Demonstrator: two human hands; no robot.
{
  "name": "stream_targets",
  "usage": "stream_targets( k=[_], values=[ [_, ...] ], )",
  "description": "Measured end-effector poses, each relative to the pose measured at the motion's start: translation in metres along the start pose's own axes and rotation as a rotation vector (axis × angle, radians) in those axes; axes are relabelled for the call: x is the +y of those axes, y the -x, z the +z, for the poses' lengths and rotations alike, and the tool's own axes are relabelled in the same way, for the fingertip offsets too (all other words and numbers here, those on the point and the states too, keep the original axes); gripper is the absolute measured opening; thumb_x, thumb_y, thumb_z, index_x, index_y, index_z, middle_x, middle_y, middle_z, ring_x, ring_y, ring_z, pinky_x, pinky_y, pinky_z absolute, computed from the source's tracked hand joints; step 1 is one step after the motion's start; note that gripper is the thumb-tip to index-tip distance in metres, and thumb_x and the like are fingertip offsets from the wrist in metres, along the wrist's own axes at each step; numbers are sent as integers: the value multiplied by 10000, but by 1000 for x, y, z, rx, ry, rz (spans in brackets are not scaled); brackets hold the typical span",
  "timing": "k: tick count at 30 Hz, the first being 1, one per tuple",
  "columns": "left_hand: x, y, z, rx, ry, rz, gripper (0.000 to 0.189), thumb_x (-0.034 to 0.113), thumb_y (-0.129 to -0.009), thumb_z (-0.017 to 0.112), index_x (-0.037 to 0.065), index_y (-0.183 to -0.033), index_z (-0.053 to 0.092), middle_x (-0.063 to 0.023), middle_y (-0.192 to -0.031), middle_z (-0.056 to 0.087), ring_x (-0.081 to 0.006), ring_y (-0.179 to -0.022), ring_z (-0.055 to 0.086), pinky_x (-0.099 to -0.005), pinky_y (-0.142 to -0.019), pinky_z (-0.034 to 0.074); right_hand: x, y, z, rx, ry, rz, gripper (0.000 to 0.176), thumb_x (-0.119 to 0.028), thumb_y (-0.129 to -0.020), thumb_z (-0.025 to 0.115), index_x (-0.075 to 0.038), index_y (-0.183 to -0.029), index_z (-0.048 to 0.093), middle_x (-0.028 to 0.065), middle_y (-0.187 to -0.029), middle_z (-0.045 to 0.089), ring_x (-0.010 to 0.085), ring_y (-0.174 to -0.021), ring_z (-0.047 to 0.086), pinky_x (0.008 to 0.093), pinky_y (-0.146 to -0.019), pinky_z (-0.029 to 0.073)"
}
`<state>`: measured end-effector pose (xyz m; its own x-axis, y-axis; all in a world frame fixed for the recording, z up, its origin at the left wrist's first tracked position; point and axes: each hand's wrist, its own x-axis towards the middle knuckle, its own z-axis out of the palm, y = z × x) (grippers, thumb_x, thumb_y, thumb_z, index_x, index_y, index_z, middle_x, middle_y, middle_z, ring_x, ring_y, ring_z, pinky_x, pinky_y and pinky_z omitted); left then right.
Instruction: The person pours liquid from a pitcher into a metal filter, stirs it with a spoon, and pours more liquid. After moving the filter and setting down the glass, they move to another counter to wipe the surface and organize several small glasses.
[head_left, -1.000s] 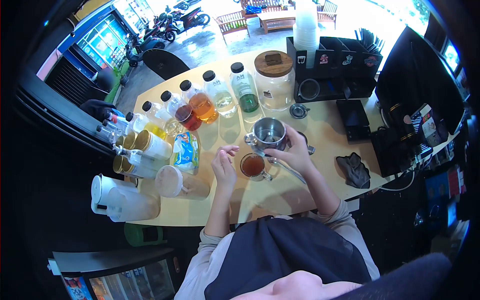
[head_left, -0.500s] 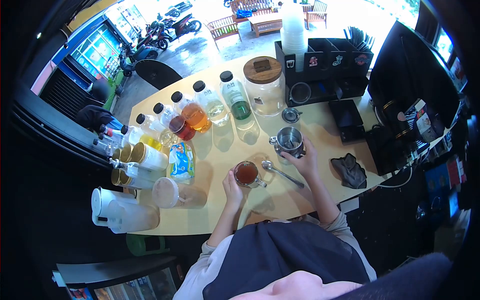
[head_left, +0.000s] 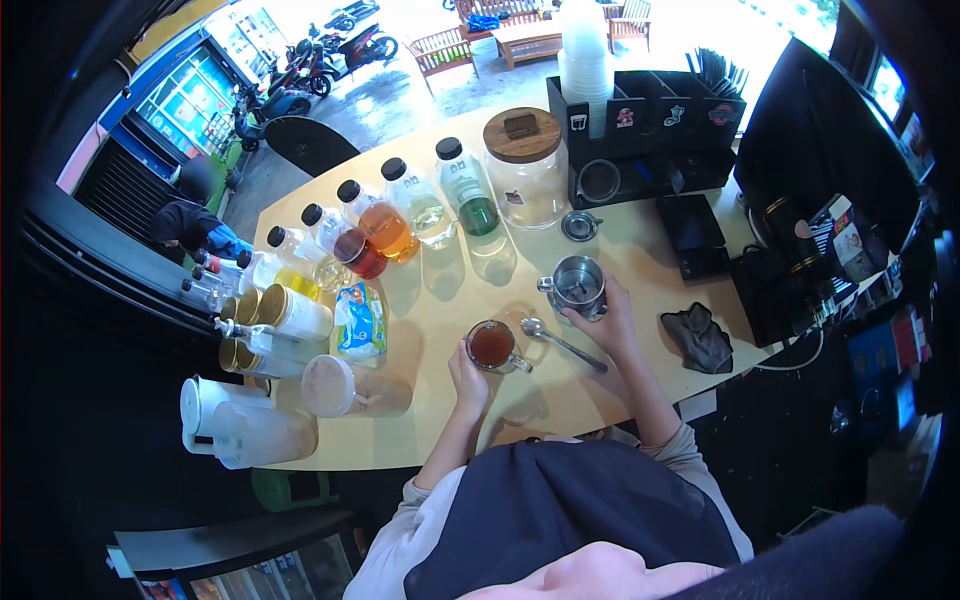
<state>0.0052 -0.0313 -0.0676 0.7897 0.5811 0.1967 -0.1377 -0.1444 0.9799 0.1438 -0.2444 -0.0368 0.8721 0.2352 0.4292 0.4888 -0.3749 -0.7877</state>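
My left hand (head_left: 467, 379) curls round the left side of a glass mug (head_left: 492, 345) of reddish-brown drink, whose handle points to the lower right. In my right hand (head_left: 611, 321) is a shiny metal cup (head_left: 579, 281), gripped from its right side, with its handle to the left. Between the two vessels a metal spoon (head_left: 566, 346) lies slantwise on the wooden table. A small round metal lid (head_left: 579, 226) sits just beyond the cup.
Bottles of coloured liquid (head_left: 386, 230) line the far left, beside a wood-lidded glass jar (head_left: 526, 180). Nearer are a wipes pack (head_left: 360, 322), a lidded tub (head_left: 345, 387) and white pitchers (head_left: 262, 430). A dark cloth (head_left: 697, 338) lies right. A person (head_left: 200, 225) is beyond the table.
Both hands keep their hold on the mug and the metal cup, with hardly any movement. The view has shifted slightly, and the person at the far left has changed posture.
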Motion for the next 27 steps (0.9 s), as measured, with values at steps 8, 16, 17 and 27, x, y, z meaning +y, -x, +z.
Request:
stream_targets(
  k=[8, 16, 17, 27],
  values=[
    [-6, -2, 2, 21, 65, -3, 485, 255, -1043, 269, -69, -1027, 630, -141, -959, 675, -182, -896, 627, -309, -847, 473, -11, -3, -10, -77, 39, -47, 892, -328, -633, 820, -104, -1387, 400, 103, -1150, 581, 281, -1090, 536, 419, -998, 327],
    [-4, -1, 3, 28, 75, -20, 488, 261, -1043, 271, -67, -1023, 632, -140, -965, 674, -185, -898, 628, -315, -851, 473, -9, -1, -9, -103, 35, -52, 925, -347, -611, 826, -98, -1390, 395, 110, -1175, 573, 288, -1087, 534, 428, -1000, 322],
    [-4, -1, 3, 30, 75, -14, 491, 264, -1044, 271, -68, -1020, 632, -141, -968, 673, -186, -897, 628, -316, -852, 473, -14, -1, -10, -66, 56, -85, 905, -334, -621, 816, -88, -1384, 398, 120, -1186, 565, 294, -1085, 532, 437, -993, 331],
    [-8, 4, 3, 5, 213, -68, 471, 285, -1043, 274, -62, -1113, 585, -141, -1007, 657, -215, -992, 627, -343, -916, 475, -69, 54, 30, -117, -172, -428, 424, -168, -734, 714, -24, -1083, 522, 141, -1083, 559, 272, -989, 542, 382, -875, 441]
  ],
)
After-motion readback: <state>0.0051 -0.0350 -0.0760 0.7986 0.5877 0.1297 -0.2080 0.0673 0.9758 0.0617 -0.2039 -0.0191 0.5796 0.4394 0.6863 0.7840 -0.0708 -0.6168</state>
